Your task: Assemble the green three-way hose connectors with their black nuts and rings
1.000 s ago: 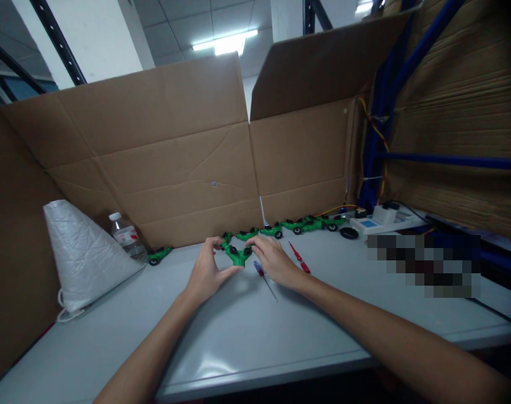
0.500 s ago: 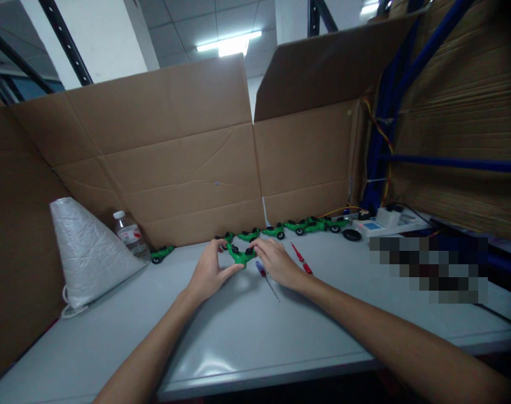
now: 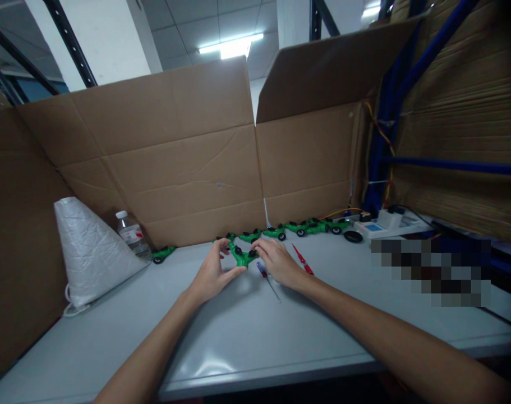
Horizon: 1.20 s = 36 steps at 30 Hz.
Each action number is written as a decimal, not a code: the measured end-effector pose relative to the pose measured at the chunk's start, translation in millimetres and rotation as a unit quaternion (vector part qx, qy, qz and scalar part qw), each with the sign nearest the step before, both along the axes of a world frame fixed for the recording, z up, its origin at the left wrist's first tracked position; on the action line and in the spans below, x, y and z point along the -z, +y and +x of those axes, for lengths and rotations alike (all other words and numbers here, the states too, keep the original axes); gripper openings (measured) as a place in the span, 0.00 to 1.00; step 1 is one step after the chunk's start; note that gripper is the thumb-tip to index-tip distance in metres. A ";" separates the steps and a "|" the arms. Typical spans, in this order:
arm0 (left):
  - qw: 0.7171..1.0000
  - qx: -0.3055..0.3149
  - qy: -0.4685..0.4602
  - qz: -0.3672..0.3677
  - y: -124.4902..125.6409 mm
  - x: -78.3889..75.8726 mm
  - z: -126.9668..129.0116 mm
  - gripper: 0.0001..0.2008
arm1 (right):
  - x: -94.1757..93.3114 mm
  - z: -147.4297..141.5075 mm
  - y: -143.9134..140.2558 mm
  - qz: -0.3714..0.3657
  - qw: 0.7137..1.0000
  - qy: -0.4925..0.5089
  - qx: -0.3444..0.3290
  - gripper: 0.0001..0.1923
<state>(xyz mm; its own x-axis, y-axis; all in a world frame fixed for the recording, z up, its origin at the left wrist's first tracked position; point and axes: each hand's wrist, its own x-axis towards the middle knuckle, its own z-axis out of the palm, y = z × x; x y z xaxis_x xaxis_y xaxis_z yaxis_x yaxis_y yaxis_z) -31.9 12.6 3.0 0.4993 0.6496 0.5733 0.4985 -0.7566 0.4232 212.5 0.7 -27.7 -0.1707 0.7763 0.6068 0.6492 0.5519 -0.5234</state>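
A green toy piece with black wheels (image 3: 242,257) is held between my two hands, a little above the table. My left hand (image 3: 213,268) grips its left side, with the thumb along the lower edge. The fingers of my right hand (image 3: 277,261) pinch its right end. Just below my right hand lies a screwdriver with a clear and dark handle (image 3: 261,269), its thin shaft pointing toward me. To the right of that hand rests a red screwdriver (image 3: 302,260). Several similar green toys (image 3: 309,228) stand in a row behind, along the cardboard.
A silver padded bag (image 3: 95,258) and a water bottle (image 3: 133,234) stand at the left, with one green toy (image 3: 164,254) beside them. A black ring (image 3: 353,237) and a white power strip (image 3: 379,225) lie at the back right. Cardboard walls (image 3: 188,168) enclose the table (image 3: 238,342).
The left fingers have shifted slightly on the green toy, which has turned a little. Both hands stay in nearly the same place, and the whole view has moved slightly.
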 end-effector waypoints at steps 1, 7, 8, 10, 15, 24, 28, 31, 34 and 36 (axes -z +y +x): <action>1.000 0.005 -0.001 -0.003 -0.8 -1.0 0.3 0.34 | 0.1 0.2 0.3 0.000 1.000 0.004 -0.003 0.11; 1.000 0.009 0.000 -0.015 -3.3 -2.5 2.2 0.36 | -1.8 1.3 1.8 -0.002 0.999 0.033 -0.009 0.10; 1.000 0.009 -0.002 -0.015 -3.2 -2.3 2.3 0.36 | -2.5 1.4 2.0 -0.004 0.999 0.041 -0.010 0.10; 1.000 0.010 -0.005 -0.015 -2.8 -1.7 2.6 0.36 | -3.8 1.8 2.0 -0.008 0.998 0.061 -0.015 0.10; 1.000 0.014 -0.018 -0.018 -0.4 0.2 2.7 0.36 | -5.2 1.5 2.3 -0.021 0.991 0.128 -0.043 0.11; 1.000 0.005 -0.026 0.008 1.3 2.1 4.3 0.38 | -1.9 -1.7 8.9 -0.108 0.956 0.256 -0.090 0.14; 0.999 -0.004 -0.026 0.035 3.5 3.1 5.5 0.39 | -0.8 -4.8 10.1 -0.137 0.937 0.301 -0.114 0.16; 0.999 -0.012 -0.022 0.041 4.7 4.1 5.2 0.39 | -0.4 -6.2 9.3 -0.139 0.926 0.327 -0.126 0.15; 0.999 -0.015 -0.020 0.042 4.3 4.1 4.5 0.40 | -1.3 -6.4 7.3 -0.139 0.925 0.329 -0.132 0.14; 0.999 -0.014 -0.017 0.039 3.6 3.7 4.1 0.40 | -2.1 -6.5 6.2 -0.138 0.926 0.326 -0.134 0.15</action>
